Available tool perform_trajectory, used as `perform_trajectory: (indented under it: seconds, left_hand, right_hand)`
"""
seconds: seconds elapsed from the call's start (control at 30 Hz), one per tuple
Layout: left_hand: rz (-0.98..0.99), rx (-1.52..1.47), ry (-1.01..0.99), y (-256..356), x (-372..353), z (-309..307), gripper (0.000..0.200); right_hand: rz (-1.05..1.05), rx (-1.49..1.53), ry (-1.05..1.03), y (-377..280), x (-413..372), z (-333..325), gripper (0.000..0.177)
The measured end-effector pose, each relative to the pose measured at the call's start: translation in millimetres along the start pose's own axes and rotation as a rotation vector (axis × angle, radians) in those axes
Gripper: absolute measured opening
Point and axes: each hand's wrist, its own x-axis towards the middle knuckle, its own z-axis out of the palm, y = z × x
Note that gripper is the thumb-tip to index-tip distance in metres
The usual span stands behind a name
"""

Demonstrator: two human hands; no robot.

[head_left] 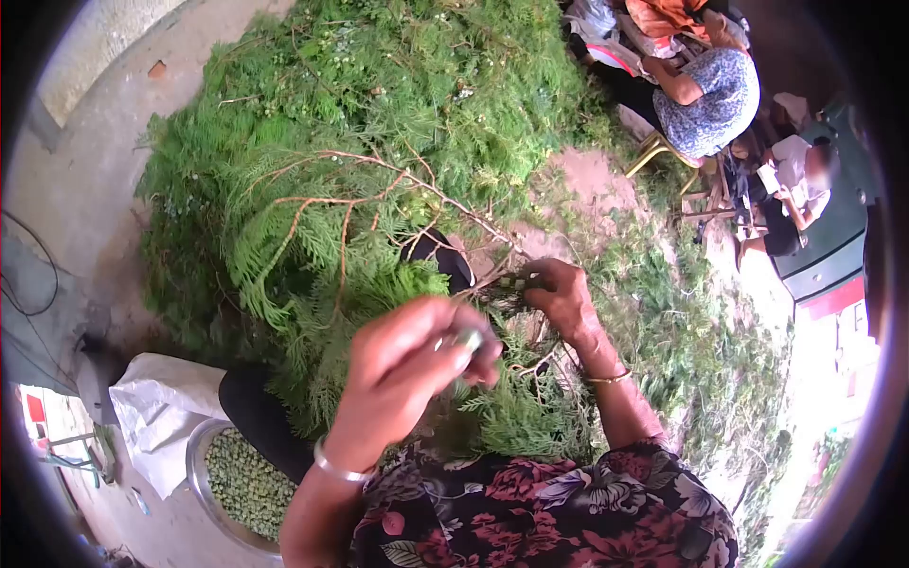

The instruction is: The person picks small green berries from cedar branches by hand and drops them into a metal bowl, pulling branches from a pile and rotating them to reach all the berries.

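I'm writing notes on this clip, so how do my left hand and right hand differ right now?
Your left hand looks larger and blurrier; your right hand looks smaller and clearer. The left hand pinches something small and greenish, too blurred to name; the right hand appears to grip a leafy branch. The left wears a silvery bangle; the right, a thinner gold-coloured bangle. Both have curled fingers.

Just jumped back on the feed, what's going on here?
The wearer's right hand is at the stem end of a leafy branch, seemingly gripping it. The left hand, blurred, pinches something small and greenish close by. A metal bowl to the left holds many small green bits. A big pile of greenery lies ahead, and two other people sit at the upper right.
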Motion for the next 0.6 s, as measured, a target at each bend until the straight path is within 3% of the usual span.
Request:
perform_trajectory:
  seconds: [0.1,0.17,0.2,0.33,0.53,0.6]
  left_hand:
    - [-0.129,-0.345,-0.018,-38,36,-7,0.017]
    - [-0.142,-0.346,0.037,-60,45,-12,0.016]
    - [-0.146,-0.31,0.035,-71,46,-16,0.015]
    - [-0.278,-0.32,0.057,-84,33,-28,0.014]
    - [-0.256,-0.39,0.128,-100,32,-30,0.017]
    - [-0.294,-0.239,0.158,-101,31,-32,0.02]
  right_hand:
    - [0.073,0.153,0.018,-13,-3,9,0.046]
    - [0.08,0.025,0.09,-16,-3,11,0.038]
    - [0.056,0.122,0.128,-11,-3,15,0.03]
    - [-0.047,0.264,0.13,-28,-10,27,0.024]
    - [-0.023,0.397,-0.012,-44,-12,40,0.025]
    - [0.014,0.418,-0.046,-48,-11,40,0.025]
